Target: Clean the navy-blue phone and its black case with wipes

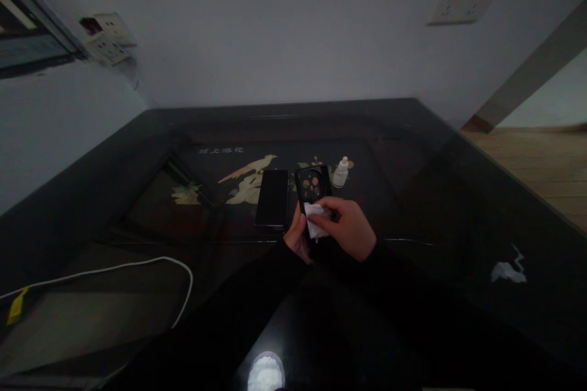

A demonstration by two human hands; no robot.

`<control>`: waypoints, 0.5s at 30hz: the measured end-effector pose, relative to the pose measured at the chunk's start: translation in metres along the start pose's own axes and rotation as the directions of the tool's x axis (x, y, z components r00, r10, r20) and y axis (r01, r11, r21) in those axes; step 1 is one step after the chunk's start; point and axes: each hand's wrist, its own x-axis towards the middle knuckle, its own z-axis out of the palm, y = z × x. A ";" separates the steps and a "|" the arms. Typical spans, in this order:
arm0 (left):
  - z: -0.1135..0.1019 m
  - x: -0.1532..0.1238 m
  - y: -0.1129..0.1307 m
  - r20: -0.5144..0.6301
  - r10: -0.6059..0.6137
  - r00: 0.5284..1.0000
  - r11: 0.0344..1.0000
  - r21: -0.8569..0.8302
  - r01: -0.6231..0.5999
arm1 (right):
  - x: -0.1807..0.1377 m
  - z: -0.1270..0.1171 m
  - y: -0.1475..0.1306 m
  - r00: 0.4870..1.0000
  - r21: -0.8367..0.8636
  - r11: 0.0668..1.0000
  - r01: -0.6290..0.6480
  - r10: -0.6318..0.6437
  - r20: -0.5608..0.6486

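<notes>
A black smartphone (323, 175) with a large round camera module is held up over the table, its back facing me. My left hand (298, 237) grips its lower end from the left side. Between the closed fingers of my right hand (351, 226) is a white tissue (314, 220), pressed against the lower part of the phone's back. Just left of it, a second dark phone (273, 198) lies flat with its screen up. To the right stands a small white bottle (340, 173) with a cap. Part of the held phone is hidden by my hands.
The dark glossy table (389, 122) has a bird and flower picture. A white cable (114, 267) with a yellow tag (17, 306) runs along the left. A crumpled tissue (508, 272) lies at the right. Wall sockets (463, 5) are mounted behind.
</notes>
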 end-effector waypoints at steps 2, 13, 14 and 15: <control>0.000 0.002 0.001 -0.025 0.043 0.999 0.999 -0.020 -0.044 | -0.003 0.001 0.000 0.996 -0.031 1.000 -0.002 0.005 0.086; -0.006 0.002 0.001 0.015 0.004 1.000 0.998 -0.060 -0.003 | -0.002 -0.005 -0.006 0.989 -0.085 0.996 0.017 -0.004 0.148; -0.008 0.005 0.002 0.051 -0.008 0.999 0.997 -0.073 0.012 | -0.004 -0.006 -0.007 0.979 -0.111 0.993 0.041 -0.018 0.202; -0.009 0.007 0.003 0.083 -0.028 0.996 0.996 -0.086 0.035 | -0.005 -0.007 -0.007 0.965 -0.137 0.988 0.072 -0.034 0.259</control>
